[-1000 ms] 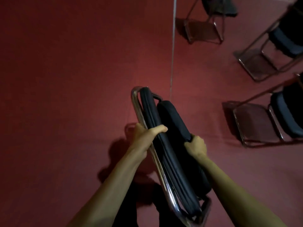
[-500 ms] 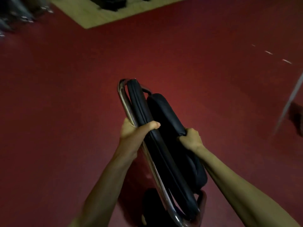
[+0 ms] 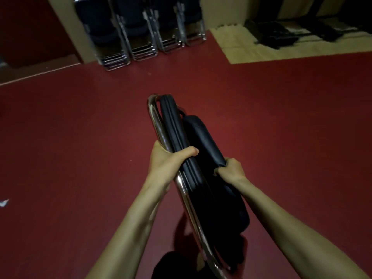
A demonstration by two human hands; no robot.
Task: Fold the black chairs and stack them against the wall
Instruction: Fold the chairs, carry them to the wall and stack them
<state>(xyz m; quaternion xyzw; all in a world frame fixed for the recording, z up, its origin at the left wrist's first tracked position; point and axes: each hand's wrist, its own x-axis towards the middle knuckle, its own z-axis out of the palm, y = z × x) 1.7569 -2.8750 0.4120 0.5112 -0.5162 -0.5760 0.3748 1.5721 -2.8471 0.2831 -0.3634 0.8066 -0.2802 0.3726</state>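
A folded black chair (image 3: 181, 133) with a chrome frame hangs in front of me above the red floor, edge-on. My left hand (image 3: 167, 160) grips its chrome tube and back pad, thumb laid over the pad. My right hand (image 3: 231, 170) grips the edge of the seat cushion on the other side. Several folded black chairs (image 3: 138, 31) lean in rows against the cream wall at the top of the view, well ahead of the carried chair.
A pale floor mat (image 3: 251, 49) lies at the upper right with dark items (image 3: 281, 35) on it. The red floor (image 3: 80, 127) stretches between me and the stacked chairs. A raised red ledge (image 3: 34, 63) runs along the upper left.
The view has swung from the open chairs on the right to the stacked chairs at the wall. Both hands keep the same grip on the folded chair.
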